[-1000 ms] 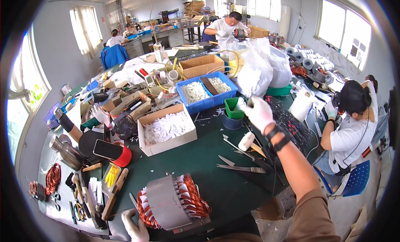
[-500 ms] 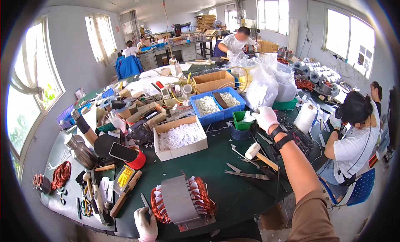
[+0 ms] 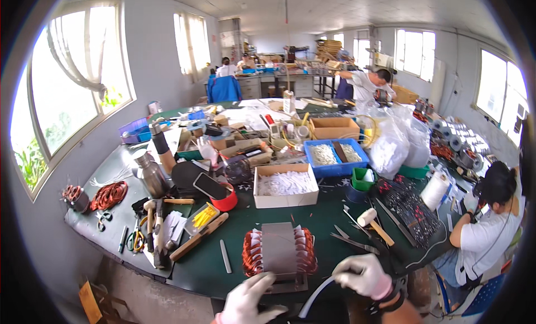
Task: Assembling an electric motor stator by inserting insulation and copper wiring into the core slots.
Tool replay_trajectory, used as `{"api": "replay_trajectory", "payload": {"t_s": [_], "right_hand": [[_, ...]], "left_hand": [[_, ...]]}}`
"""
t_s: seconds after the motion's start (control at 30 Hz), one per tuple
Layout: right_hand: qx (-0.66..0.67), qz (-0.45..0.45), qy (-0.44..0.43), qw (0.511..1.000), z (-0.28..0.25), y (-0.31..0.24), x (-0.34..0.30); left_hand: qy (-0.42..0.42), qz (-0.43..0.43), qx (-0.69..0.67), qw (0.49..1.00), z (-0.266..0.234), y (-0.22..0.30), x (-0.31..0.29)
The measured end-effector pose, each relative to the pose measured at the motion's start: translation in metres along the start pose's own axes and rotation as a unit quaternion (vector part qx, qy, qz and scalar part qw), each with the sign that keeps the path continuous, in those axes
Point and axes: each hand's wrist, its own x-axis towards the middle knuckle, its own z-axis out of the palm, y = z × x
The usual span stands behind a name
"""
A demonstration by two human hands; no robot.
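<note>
A grey motor stator with copper windings and white insulation slips [image 3: 279, 251] stands on the green table [image 3: 223, 279] just in front of me. My left hand [image 3: 249, 301], in a white glove, rests at its near left base with fingers spread. My right hand [image 3: 363, 275], also gloved, is closed on a thin white strip [image 3: 316, 295] that runs down and to the left, close to the stator's right side.
A cardboard box of white slips [image 3: 286, 185], a blue bin [image 3: 336, 156], a wooden mallet [image 3: 373, 222], scissors-like tools [image 3: 352, 240], a red cup [image 3: 225, 201] and hand tools [image 3: 162, 229] crowd the table. A seated person [image 3: 491, 223] works at the right; others stand far back.
My right hand has come back from the green cup area to the stator, now holding a white strip. My left hand moved up to the stator's base. The view shifted down and left.
</note>
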Motion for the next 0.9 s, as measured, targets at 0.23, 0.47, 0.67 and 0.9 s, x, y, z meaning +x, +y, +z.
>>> {"api": "replay_trajectory", "payload": {"t_s": [0.23,0.47,0.67,0.9], "right_hand": [[0.041,-0.001,0.12,0.992,0.058,0.024,-0.023],[-0.158,-0.088,0.145,0.973,0.068,0.001,-0.021],[-0.362,-0.315,0.086,0.873,0.096,0.023,-0.019],[-0.316,-0.221,0.049,0.921,0.081,0.046,-0.03]], "left_hand": [[-0.085,-0.261,-0.396,0.877,0.018,-0.006,-0.016],[-0.043,-0.223,-0.13,0.965,0.026,0.004,-0.019],[-0.088,-0.256,-0.148,0.951,0.059,-0.017,-0.033],[-0.119,0.005,0.03,0.992,0.059,-0.019,-0.012]]}}
